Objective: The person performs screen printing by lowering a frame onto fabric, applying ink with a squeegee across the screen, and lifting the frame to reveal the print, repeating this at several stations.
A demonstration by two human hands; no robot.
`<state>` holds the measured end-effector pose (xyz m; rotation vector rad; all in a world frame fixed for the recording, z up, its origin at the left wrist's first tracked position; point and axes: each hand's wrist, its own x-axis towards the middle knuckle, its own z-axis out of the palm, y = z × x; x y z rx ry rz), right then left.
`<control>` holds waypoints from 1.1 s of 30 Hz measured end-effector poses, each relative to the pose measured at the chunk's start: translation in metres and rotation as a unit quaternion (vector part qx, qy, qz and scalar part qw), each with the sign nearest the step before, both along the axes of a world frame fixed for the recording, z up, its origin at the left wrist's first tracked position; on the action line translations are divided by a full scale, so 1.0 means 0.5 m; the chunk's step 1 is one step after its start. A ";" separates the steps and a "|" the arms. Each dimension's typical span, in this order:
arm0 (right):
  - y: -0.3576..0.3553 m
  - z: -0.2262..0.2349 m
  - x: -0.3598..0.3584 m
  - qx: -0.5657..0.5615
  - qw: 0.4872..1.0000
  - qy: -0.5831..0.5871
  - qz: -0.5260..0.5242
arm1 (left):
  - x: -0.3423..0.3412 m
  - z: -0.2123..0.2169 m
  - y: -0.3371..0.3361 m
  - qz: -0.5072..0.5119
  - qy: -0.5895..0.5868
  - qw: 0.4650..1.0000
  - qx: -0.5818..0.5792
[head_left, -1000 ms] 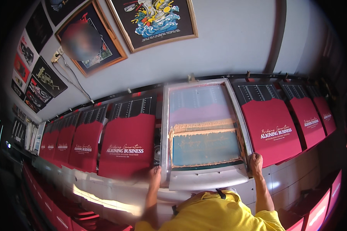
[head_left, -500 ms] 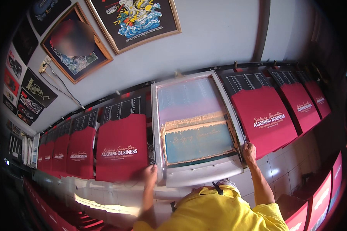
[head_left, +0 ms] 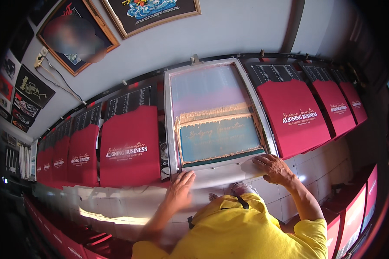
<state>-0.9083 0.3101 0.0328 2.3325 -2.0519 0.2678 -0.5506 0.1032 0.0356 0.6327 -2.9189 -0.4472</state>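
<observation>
A screen printing frame (head_left: 171, 129) with a pale metal border lies over a board in the middle of the row. Copper-coloured ink (head_left: 212, 111) makes a band across its mesh and runs down the sides of a blue-green stencil area (head_left: 220, 140). My left hand (head_left: 182, 188) rests at the frame's near left corner, fingers stretched out and open. At the near right corner, my right hand (head_left: 275, 169) is open too, its fingers lying over the pale near edge. Neither hand holds a tool. The mesh partly hides what lies beneath.
Red printed shirts lie on dark boards on both sides, the closest being a left shirt (head_left: 129, 149) and a right shirt (head_left: 294, 118). A dark rail (head_left: 151, 69) runs behind the boards by the wall. More red shirts (head_left: 354, 203) stand behind me at the lower right.
Both hands have shifted from the frame's long sides onto its near corners, and their fingers have opened out. My view has tilted down slightly. The frame still lies between the same two shirts.
</observation>
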 end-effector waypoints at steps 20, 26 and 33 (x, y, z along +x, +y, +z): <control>-0.083 -0.049 -0.002 -0.141 0.987 -0.014 -0.078 | -0.082 -0.081 -0.081 0.072 0.148 0.977 -0.137; -0.256 -0.033 -0.110 -0.126 0.985 -0.011 -0.114 | -0.186 -0.063 -0.270 0.092 0.071 0.990 -0.081; -0.347 -0.004 -0.185 -0.144 0.984 -0.016 -0.102 | -0.248 -0.002 -0.354 0.056 0.110 0.988 -0.096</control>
